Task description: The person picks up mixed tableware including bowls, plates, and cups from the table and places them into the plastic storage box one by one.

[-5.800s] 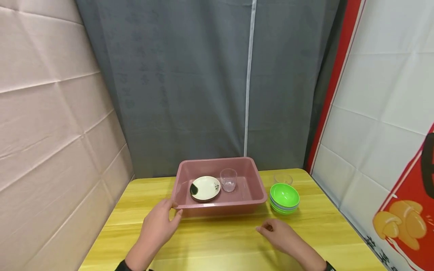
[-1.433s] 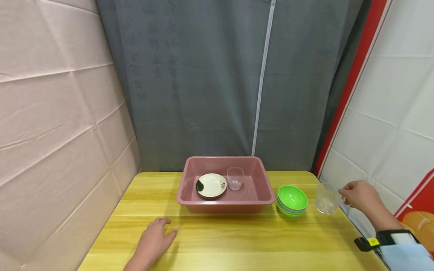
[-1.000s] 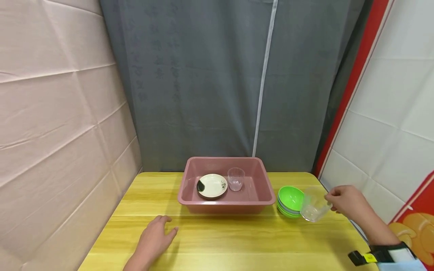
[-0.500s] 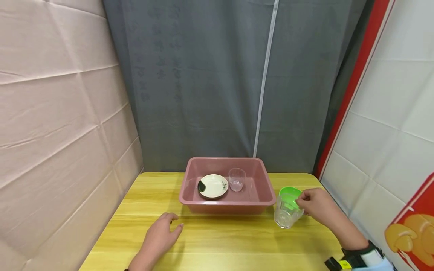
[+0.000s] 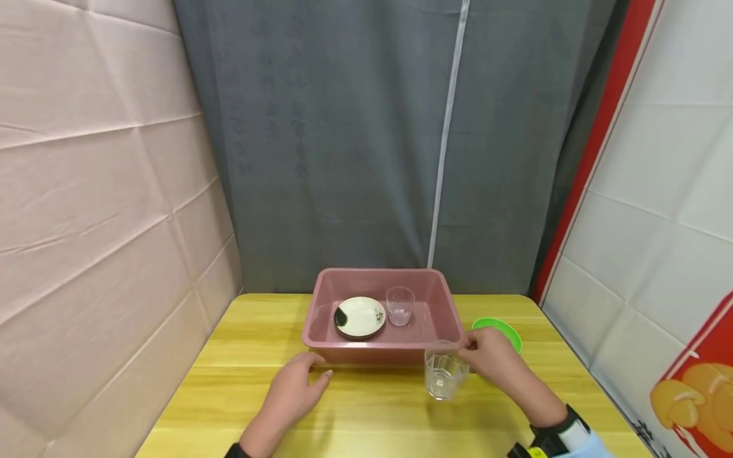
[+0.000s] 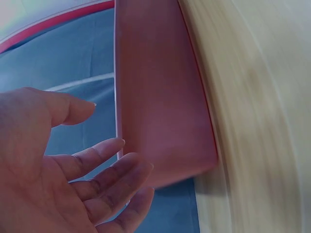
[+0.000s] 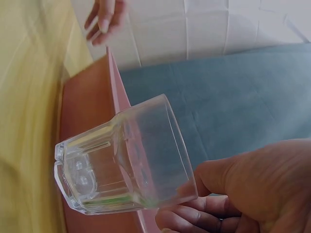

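Observation:
My right hand (image 5: pixel 494 357) pinches the rim of a clear drinking glass (image 5: pixel 444 375) between thumb and fingers, in front of the pink basin's right front corner. In the right wrist view the glass (image 7: pixel 124 160) looks empty, its faceted base away from my hand. My left hand (image 5: pixel 293 389) is near the front left of the pink basin (image 5: pixel 372 355), fingers relaxed and spread, holding nothing. Inside the basin lie a white plate (image 5: pixel 366 313) with a dark patch, apparently atop a dark-edged one, and a second clear glass (image 5: pixel 399 306) standing upright.
Green bowls (image 5: pixel 504 329), stacked, stand right of the basin, partly hidden behind my right hand. The yellow wooden table (image 5: pixel 372 420) carries everything. A grey curtain (image 5: pixel 332 159) hangs behind, with pale cloth walls on both sides.
My right hand has carried the glass leftward from the table's right side, past the green bowls, to the basin's front. My left hand has moved right and slightly up, closer to the basin.

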`<state>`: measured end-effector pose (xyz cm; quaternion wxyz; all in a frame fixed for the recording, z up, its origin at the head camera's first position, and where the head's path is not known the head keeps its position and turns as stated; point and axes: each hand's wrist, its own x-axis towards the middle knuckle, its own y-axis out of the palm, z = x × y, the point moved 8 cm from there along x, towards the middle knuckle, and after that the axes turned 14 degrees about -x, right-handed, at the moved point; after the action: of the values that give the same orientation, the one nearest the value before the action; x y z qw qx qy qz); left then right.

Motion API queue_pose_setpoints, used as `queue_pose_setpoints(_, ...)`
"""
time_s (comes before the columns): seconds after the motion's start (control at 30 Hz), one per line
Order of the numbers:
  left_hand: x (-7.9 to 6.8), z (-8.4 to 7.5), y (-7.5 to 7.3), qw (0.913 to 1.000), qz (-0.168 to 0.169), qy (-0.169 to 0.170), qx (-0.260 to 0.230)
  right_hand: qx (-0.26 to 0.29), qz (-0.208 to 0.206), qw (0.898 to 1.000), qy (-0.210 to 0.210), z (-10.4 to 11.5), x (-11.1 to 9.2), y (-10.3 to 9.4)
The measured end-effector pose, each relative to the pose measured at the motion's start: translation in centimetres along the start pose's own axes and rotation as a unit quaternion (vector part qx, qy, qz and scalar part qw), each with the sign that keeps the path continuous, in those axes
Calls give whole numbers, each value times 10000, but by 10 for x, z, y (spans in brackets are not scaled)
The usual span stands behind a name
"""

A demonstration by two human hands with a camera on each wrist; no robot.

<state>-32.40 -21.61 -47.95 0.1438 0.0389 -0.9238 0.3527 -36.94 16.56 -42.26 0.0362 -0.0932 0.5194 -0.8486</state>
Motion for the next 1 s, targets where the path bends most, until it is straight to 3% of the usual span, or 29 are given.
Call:
queue_pose_setpoints(0.2, 5, -20, 7, 9992, -1, 365, -148, 9, -54, 9996, -265, 27, 6, 16)
queue_pose_setpoints(0.5, 17, -53, 19, 9956, 252, 650, -629, -149, -292, 9935, -1093, 67, 10, 35)
queue_pose_setpoints(0.7, 22, -71, 34, 9934, 522, 558, -852, -219, -266, 9925, -1174, 78, 10, 47)
queue_pose_setpoints(0.83, 22, -78, 41, 9958, 485, 454, -628, -132, -147, 9939, -1088, 81, 10, 52)
queue_pose_setpoints(1.0, 21, -85, 48, 9976, 328, 601, -67, 11, 43, 9947, -1024, 81, 9, 57)
